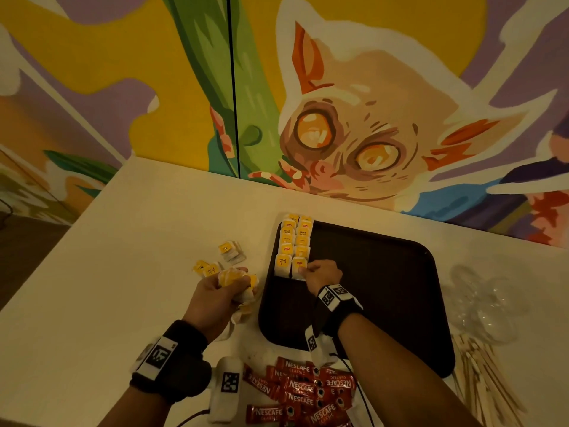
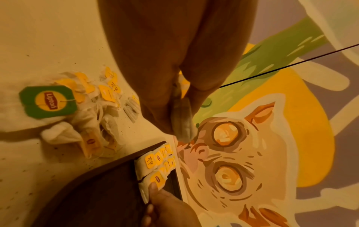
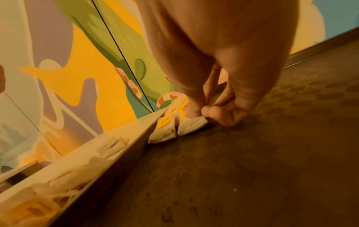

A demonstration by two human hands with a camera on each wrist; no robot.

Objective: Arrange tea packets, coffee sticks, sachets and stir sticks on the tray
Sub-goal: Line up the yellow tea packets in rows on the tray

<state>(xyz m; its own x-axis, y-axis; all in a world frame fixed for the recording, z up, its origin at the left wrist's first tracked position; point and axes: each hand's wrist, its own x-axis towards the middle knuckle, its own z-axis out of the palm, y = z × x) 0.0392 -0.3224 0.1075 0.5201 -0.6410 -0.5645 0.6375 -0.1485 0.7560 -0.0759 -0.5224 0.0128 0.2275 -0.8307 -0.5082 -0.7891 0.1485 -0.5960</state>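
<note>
On the dark tray's [image 1: 385, 272] far-left side, yellow-tagged tea bags [image 1: 294, 241] lay in two rows; the right hand [image 1: 323, 271] pinched the nearest, the left hand [image 1: 215, 298] clutched a bunch.

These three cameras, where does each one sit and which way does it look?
Head: worn high, looking down at the dark brown tray, both forearms showing.
Left wrist: looks along the left hand at loose yellow-tagged tea bags.
Right wrist: looks along the right hand, low over the tray.
All share the tea-bag rows.
</note>
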